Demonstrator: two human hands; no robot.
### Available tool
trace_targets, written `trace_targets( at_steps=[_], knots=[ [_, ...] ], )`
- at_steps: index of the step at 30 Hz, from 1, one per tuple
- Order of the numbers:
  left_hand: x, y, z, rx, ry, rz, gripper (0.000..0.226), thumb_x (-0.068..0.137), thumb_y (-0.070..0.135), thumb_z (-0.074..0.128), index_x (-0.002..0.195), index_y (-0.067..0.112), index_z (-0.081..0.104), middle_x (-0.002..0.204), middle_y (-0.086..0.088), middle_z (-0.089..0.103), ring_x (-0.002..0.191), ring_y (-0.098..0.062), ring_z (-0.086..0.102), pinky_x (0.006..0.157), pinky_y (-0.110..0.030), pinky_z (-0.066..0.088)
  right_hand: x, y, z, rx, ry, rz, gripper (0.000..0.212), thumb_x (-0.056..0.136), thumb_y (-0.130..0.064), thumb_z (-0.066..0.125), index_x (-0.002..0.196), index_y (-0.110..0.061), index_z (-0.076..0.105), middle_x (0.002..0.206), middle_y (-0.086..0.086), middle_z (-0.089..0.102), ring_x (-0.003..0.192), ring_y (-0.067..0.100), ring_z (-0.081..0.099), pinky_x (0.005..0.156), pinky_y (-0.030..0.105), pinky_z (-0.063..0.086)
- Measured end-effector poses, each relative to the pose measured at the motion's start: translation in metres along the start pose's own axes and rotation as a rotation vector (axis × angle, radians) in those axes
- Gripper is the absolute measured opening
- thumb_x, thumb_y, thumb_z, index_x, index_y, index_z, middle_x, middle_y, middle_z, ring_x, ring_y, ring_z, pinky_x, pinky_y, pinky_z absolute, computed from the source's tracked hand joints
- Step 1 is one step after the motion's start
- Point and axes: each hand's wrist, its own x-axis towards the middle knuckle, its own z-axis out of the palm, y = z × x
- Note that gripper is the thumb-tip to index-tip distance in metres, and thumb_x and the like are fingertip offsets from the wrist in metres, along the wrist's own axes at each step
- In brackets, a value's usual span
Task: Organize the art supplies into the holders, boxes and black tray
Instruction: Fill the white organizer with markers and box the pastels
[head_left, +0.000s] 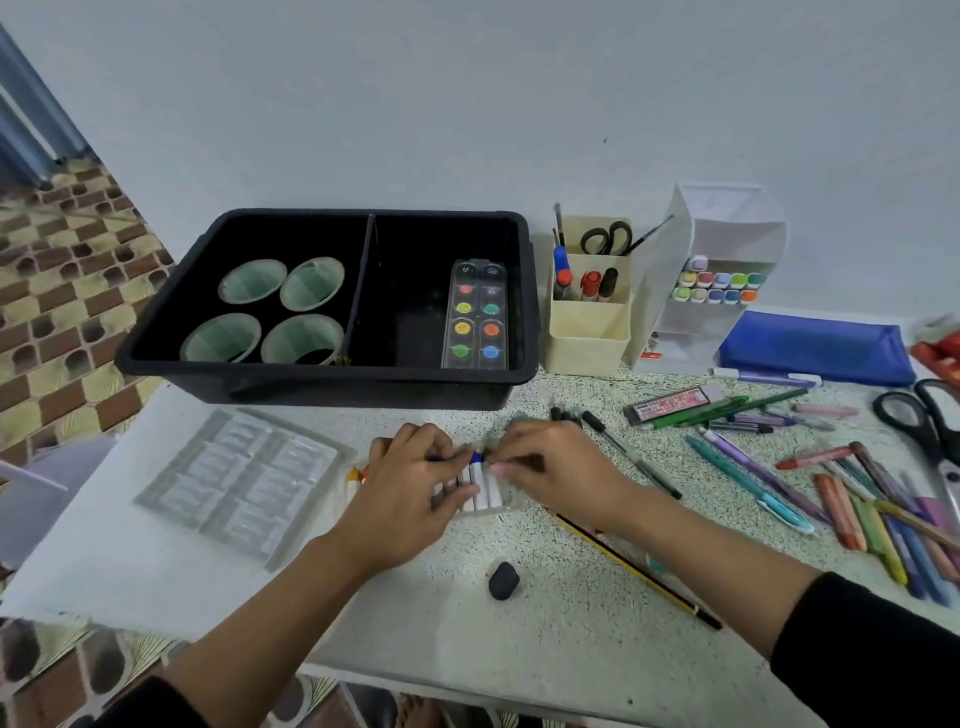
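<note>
Desk pale and speckled, both hands meeting at its middle. Left hand and right hand almost touching, fingers curled, both pinching a small blue-capped tube just above a clear box of white tubes lying side by side. Left fingertips resting on that row. To the left, clear plastic insert flat on the desk.

Behind, black tray with a divider: four green-lined rolls in the left compartment, watercolour palette in the right. Right of it, beige holder with small scissors and markers upright, then white holder with pastel markers, then blue pouch.

Loose on the right: pens, crayons, large scissors. Near the right forearm, yellow-black pencil and black eraser.
</note>
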Motion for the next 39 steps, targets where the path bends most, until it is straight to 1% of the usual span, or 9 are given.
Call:
trace_targets(
  at_steps=[5,10,15,19,23,27,31,36,39],
  knots=[
    [0.004,0.001,-0.005,-0.102,0.001,-0.076,0.051,0.086,0.06,0.059,0.126,0.032,0.069,0.104,0.02,0.049,0.105,-0.002,0.044,0.087,-0.031,0.021,-0.016,0.007,-0.03,0.151,0.137,0.095,0.018,0.095,-0.023,0.067,0.111,-0.023,0.075,0.104,-0.013,0.071,0.093,0.003,0.064,0.082,0.023,0.054],
    [0.012,0.006,-0.013,-0.183,0.014,-0.008,0.031,0.093,0.042,0.067,0.122,0.031,0.072,0.103,0.021,0.052,0.1,-0.001,0.052,0.09,-0.032,0.044,-0.033,0.018,-0.052,-0.017,0.195,0.153,0.018,0.094,-0.017,0.068,0.108,-0.023,0.076,0.098,-0.013,0.07,0.087,-0.002,0.061,0.075,0.013,0.046],
    [0.028,0.035,-0.012,-0.216,-0.139,0.215,0.026,0.097,0.046,0.059,0.114,0.034,0.074,0.102,0.022,0.054,0.101,-0.002,0.051,0.088,-0.026,0.045,-0.048,0.023,-0.056,-0.212,0.104,0.133,0.012,0.089,-0.027,0.073,0.102,-0.027,0.074,0.093,-0.014,0.066,0.085,0.001,0.058,0.079,0.027,0.052],
    [0.042,0.058,0.004,-0.038,-0.217,0.3,0.029,0.097,0.053,0.053,0.113,0.037,0.071,0.104,0.019,0.049,0.103,-0.002,0.039,0.094,-0.035,0.038,-0.064,0.031,-0.042,-0.354,0.109,0.173,0.033,0.087,-0.045,0.071,0.116,-0.03,0.068,0.101,-0.016,0.063,0.09,0.004,0.055,0.085,0.032,0.052],
    [0.046,0.064,0.012,-0.034,-0.219,0.289,0.03,0.097,0.054,0.053,0.12,0.041,0.066,0.103,0.023,0.04,0.102,0.002,0.03,0.091,-0.03,0.029,-0.078,0.029,-0.037,-0.306,0.179,0.257,0.034,0.09,-0.042,0.067,0.121,-0.028,0.066,0.105,-0.014,0.067,0.091,0.002,0.054,0.091,0.034,0.051],
    [0.048,0.06,0.015,-0.083,-0.207,0.253,0.03,0.094,0.058,0.052,0.116,0.043,0.067,0.102,0.026,0.044,0.104,0.002,0.039,0.097,-0.033,0.031,-0.083,0.03,-0.042,-0.197,0.259,0.325,0.036,0.089,-0.023,0.074,0.124,-0.022,0.067,0.109,-0.011,0.066,0.091,0.003,0.055,0.081,0.011,0.041],
    [0.05,0.061,0.015,-0.102,-0.217,0.245,0.034,0.093,0.059,0.045,0.111,0.042,0.069,0.1,0.026,0.046,0.103,0.002,0.042,0.097,-0.033,0.034,-0.081,0.037,-0.048,-0.134,0.269,0.403,0.026,0.09,-0.01,0.068,0.114,-0.019,0.066,0.102,-0.005,0.064,0.086,0.008,0.054,0.074,0.022,0.04],
    [0.056,0.068,0.018,-0.118,-0.214,0.234,0.036,0.096,0.061,0.042,0.11,0.041,0.068,0.098,0.025,0.051,0.098,0.005,0.046,0.094,-0.03,0.038,-0.085,0.039,-0.061,0.085,0.363,0.511,0.016,0.093,-0.003,0.062,0.095,-0.019,0.06,0.087,-0.006,0.063,0.077,0.006,0.056,0.061,0.01,0.041],
    [0.062,0.074,0.018,-0.16,-0.224,0.232,0.043,0.096,0.065,0.037,0.108,0.038,0.069,0.092,0.023,0.054,0.088,0.003,0.052,0.083,-0.026,0.045,-0.092,0.038,-0.07,0.238,0.411,0.528,0.02,0.096,-0.002,0.058,0.088,-0.021,0.057,0.077,-0.003,0.062,0.066,0.009,0.053,0.059,0.017,0.04]
  ],
)
